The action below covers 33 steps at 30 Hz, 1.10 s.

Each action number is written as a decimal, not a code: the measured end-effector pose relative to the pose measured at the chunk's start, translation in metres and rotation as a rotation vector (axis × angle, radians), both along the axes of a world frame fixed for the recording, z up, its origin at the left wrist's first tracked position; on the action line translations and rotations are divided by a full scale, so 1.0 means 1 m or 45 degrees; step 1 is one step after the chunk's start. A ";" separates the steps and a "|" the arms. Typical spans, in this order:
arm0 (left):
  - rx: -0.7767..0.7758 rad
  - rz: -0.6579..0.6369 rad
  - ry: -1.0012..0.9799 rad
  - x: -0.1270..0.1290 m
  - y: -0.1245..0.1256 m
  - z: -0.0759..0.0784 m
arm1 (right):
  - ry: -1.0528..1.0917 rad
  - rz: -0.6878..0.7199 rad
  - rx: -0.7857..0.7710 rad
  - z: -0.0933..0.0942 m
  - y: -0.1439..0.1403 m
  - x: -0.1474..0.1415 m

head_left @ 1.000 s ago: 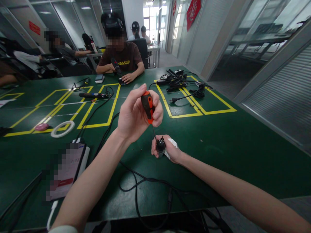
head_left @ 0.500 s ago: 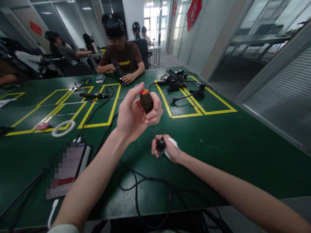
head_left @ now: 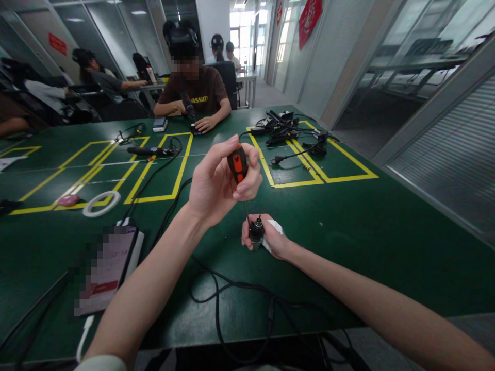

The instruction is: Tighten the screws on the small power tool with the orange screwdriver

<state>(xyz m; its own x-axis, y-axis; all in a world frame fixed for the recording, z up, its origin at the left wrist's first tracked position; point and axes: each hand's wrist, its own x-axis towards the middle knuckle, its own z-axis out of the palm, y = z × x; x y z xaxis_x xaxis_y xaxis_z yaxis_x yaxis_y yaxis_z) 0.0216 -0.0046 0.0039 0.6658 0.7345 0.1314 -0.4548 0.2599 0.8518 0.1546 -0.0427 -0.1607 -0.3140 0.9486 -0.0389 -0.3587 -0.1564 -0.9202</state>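
Gripping screwdriver (head_left: 237, 166), tip hidden inside small black part (head_left: 256, 230)

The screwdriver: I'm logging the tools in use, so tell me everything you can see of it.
The screwdriver has a stubby orange handle with black grip panels, plastic or rubber by its look, and a thin dark metal shaft. It stands nearly upright, handle up. The left hand pinches the handle between thumb and fingertips. The shaft runs down into the top of a small dark cylindrical part, which the right hand holds on the green table. The tip is hidden inside that part.
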 end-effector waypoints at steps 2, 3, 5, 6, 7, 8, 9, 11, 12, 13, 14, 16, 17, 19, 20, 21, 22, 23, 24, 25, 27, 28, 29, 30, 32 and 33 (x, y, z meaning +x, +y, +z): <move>-0.004 -0.010 0.001 -0.001 0.001 0.000 | -0.001 -0.007 -0.013 0.000 0.000 -0.001; -0.014 -0.010 0.002 -0.001 0.001 -0.001 | -0.002 -0.010 -0.014 0.000 0.001 -0.001; -0.039 -0.004 0.004 -0.001 0.002 -0.001 | -0.005 -0.010 -0.003 0.000 0.001 -0.001; -0.045 0.001 0.008 -0.001 0.002 -0.001 | -0.005 -0.006 0.005 0.000 0.001 -0.001; -0.043 0.004 0.014 -0.001 0.002 -0.001 | -0.005 -0.003 0.013 0.000 0.001 -0.001; -0.036 0.007 0.019 -0.001 0.002 -0.001 | -0.006 0.000 0.019 0.000 0.001 -0.001; -0.027 0.009 0.024 -0.001 0.001 -0.001 | -0.005 0.003 0.022 0.000 0.001 0.000; -0.014 0.008 0.027 0.000 0.001 -0.001 | -0.001 -0.001 0.025 0.001 0.000 0.000; -0.009 0.008 0.024 0.000 0.001 -0.001 | 0.000 -0.004 0.023 0.001 0.000 0.000; -0.003 0.009 0.020 0.001 0.000 -0.001 | -0.002 -0.006 0.020 0.001 0.000 0.000; 0.004 0.010 0.017 0.001 0.000 -0.001 | -0.003 -0.007 0.019 0.001 0.000 0.000; 0.016 0.018 0.016 0.001 0.000 -0.001 | -0.004 -0.009 0.022 0.001 0.000 0.000; 0.015 0.019 0.014 0.001 0.000 -0.001 | -0.004 -0.006 0.024 0.000 0.000 0.000; -0.004 0.014 0.001 0.001 -0.001 -0.001 | -0.003 0.001 0.030 0.000 0.000 0.000; -0.019 0.009 -0.010 0.001 -0.001 -0.001 | -0.003 0.005 0.032 0.000 0.000 0.000; -0.034 0.004 -0.021 0.001 -0.001 -0.001 | -0.004 0.005 0.033 0.000 0.000 0.000; -0.046 -0.001 -0.030 0.001 -0.001 0.000 | -0.005 0.003 0.034 0.000 0.000 0.000; -0.053 -0.005 -0.035 0.001 -0.001 0.000 | -0.006 0.001 0.033 0.000 0.000 0.000; -0.057 -0.008 -0.036 0.001 -0.001 0.000 | -0.007 -0.003 0.030 0.000 0.000 0.000; -0.059 -0.012 -0.033 0.000 0.000 0.000 | -0.007 -0.006 0.025 0.001 0.000 0.000; -0.061 -0.017 -0.028 -0.001 0.001 0.000 | -0.005 -0.006 0.013 0.002 0.000 0.000; -0.064 -0.020 -0.025 -0.001 0.001 -0.001 | -0.003 -0.006 0.008 0.002 -0.001 0.000; -0.067 -0.022 -0.023 -0.001 0.001 -0.001 | 0.000 -0.005 0.005 0.003 -0.001 0.000; -0.068 -0.024 -0.024 -0.002 0.001 -0.001 | 0.003 -0.003 0.003 0.003 -0.001 0.000; -0.053 -0.032 -0.020 -0.002 0.001 0.000 | 0.004 -0.002 0.001 0.003 -0.001 0.000; -0.039 -0.035 -0.012 -0.001 0.001 0.000 | 0.002 -0.005 0.002 0.003 0.000 0.000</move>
<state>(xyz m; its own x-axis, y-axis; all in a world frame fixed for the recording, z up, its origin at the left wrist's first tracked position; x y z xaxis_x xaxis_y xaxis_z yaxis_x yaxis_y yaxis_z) 0.0203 -0.0034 0.0037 0.6848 0.7194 0.1158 -0.4552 0.2983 0.8389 0.1542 -0.0432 -0.1577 -0.3100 0.9500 -0.0366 -0.3608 -0.1532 -0.9200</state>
